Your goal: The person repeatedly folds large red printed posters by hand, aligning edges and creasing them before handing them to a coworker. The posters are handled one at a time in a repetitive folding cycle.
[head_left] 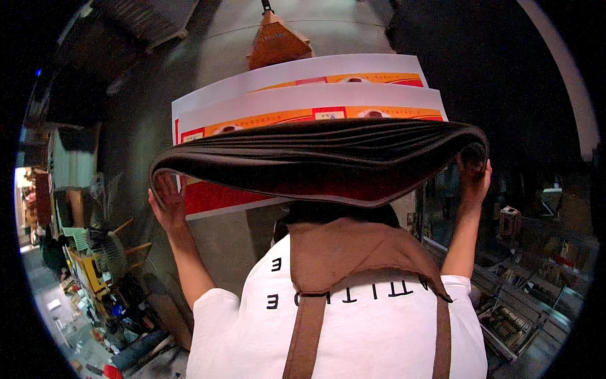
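So, left arm: it comes up from the white sleeve [213, 319] with the forearm slanting outward, and the left hand [166, 201] stands at the bundle's left end, fingers up inside the curl.
Right arm: raised along the other side, nearly upright; the right hand [476, 183] is at the right end, partly hidden by the curled edge.
Grip: both hands grasp the dark layered bundle [315, 161], one at each end; how tightly they press, I cannot tell.
Bundle: held crosswise in front of the chest, its ends curled downward and its near edge sagging toward the body; the layers show as thin dark lines, slightly parted.
Printed sheets [303, 101]: two staggered white edges show beyond the bundle, with orange and red bands; a red part also shows beneath it, beside the left hand.
Apron: brown bib [353, 256] and straps over the white shirt, just below the bundle.
Frame at lower right: an open, crate-like frame [512, 325] has things inside, too dim to name.
Left side: a yellow panel [88, 275] stands among mixed clutter.
Far side: an orange-brown tapered thing [278, 45] with a dark handle, beyond the sheets.
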A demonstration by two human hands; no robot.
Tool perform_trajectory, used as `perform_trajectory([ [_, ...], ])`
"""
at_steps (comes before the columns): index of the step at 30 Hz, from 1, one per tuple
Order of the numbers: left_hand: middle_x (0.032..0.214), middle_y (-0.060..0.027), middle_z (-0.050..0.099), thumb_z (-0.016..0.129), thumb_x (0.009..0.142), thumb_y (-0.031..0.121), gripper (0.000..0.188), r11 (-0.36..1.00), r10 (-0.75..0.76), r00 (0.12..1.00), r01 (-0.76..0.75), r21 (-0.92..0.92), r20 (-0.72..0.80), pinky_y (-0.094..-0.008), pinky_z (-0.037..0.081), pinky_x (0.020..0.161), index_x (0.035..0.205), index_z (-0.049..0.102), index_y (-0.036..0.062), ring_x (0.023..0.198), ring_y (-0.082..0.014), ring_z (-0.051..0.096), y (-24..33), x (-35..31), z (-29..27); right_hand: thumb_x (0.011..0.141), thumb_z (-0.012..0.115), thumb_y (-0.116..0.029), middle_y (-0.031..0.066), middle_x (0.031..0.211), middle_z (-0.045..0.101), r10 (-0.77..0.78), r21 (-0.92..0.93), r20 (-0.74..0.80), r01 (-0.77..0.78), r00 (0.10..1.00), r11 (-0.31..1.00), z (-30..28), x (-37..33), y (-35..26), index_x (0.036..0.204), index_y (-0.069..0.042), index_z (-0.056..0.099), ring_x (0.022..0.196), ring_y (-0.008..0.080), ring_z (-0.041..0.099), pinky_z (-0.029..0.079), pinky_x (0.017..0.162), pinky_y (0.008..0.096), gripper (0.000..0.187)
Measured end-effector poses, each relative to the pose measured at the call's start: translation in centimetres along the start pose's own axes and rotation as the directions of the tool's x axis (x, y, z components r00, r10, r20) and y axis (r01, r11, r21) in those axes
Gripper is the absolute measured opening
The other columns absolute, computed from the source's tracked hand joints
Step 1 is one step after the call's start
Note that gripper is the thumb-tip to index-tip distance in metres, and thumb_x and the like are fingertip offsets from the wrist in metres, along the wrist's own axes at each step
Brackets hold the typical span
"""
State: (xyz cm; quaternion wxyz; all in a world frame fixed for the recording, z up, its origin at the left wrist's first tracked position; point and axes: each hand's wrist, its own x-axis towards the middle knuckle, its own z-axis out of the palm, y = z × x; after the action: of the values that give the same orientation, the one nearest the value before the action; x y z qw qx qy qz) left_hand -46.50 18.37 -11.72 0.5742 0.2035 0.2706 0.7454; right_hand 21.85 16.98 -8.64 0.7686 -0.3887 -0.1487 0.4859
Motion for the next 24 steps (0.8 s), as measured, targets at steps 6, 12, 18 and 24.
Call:
perform_trajectory([
  [6, 0.118, -0.0020, 0.054, 0.050, 0.087, 0.032, 0.035, 0.997, -0.057, 0.998, 0.058, -0.042, 0.029, -0.0505, 0.022, 0.104, 0.116, 0.051, 0.0128, 0.115, -0.0179, 0.045, 0.5, 1.6, 0.6, 0.088, 0.044, -0.027, 0.0145, 0.118, 0.051, 0.014, 0.135, 0.130, -0.032, 0.991, 0.990, -3.4, 1.0, -0.4, 0.113, -0.004, 0.050, 0.110, 0.0314, 0.046, 0.033, 0.097, 0.0541, 0.035],
  [12, 0.114, -0.0037, 0.056, 0.052, 0.085, 0.033, 0.035, 0.983, -0.133, 0.983, 0.115, 0.141, 0.130, -0.0469, 0.030, 0.099, 0.112, 0.053, 0.0111, 0.108, -0.0190, 0.050, 4.4, 7.0, 2.1, 0.087, 0.046, -0.027, 0.0109, 0.109, 0.057, 0.128, 0.047, 0.081, -0.132, 0.988, 0.990, -4.4, 4.0, -5.3, 0.109, -0.005, 0.054, 0.104, 0.0286, 0.052, 0.035, 0.095, 0.0518, 0.032],
  [18, 0.108, -0.0091, 0.058, 0.053, 0.085, 0.029, 0.031, 0.959, -0.260, 0.882, 0.190, 0.209, 0.393, -0.0419, 0.038, 0.092, 0.109, 0.055, 0.0093, 0.103, -0.0222, 0.052, 14.6, 13.1, 8.2, 0.088, 0.046, -0.024, 0.0106, 0.093, 0.061, 0.099, -0.117, 0.042, -0.094, 0.994, 0.989, -3.3, 0.6, -14.7, 0.096, -0.002, 0.057, 0.086, 0.0215, 0.058, 0.047, 0.076, 0.0395, 0.026],
  [24, 0.106, -0.0114, 0.058, 0.055, 0.084, 0.027, 0.036, 0.641, -0.404, 0.871, 0.052, 0.766, 0.279, -0.0371, 0.046, 0.083, 0.110, 0.054, 0.0025, 0.101, -0.0212, 0.054, 15.9, 8.2, 28.6, 0.075, 0.060, -0.037, 0.0050, 0.071, 0.062, 0.242, -0.746, 0.046, -0.128, 0.969, 0.653, -8.9, -7.3, -21.3, 0.087, -0.005, 0.062, 0.057, 0.0143, 0.058, 0.048, 0.051, 0.0260, 0.034],
])
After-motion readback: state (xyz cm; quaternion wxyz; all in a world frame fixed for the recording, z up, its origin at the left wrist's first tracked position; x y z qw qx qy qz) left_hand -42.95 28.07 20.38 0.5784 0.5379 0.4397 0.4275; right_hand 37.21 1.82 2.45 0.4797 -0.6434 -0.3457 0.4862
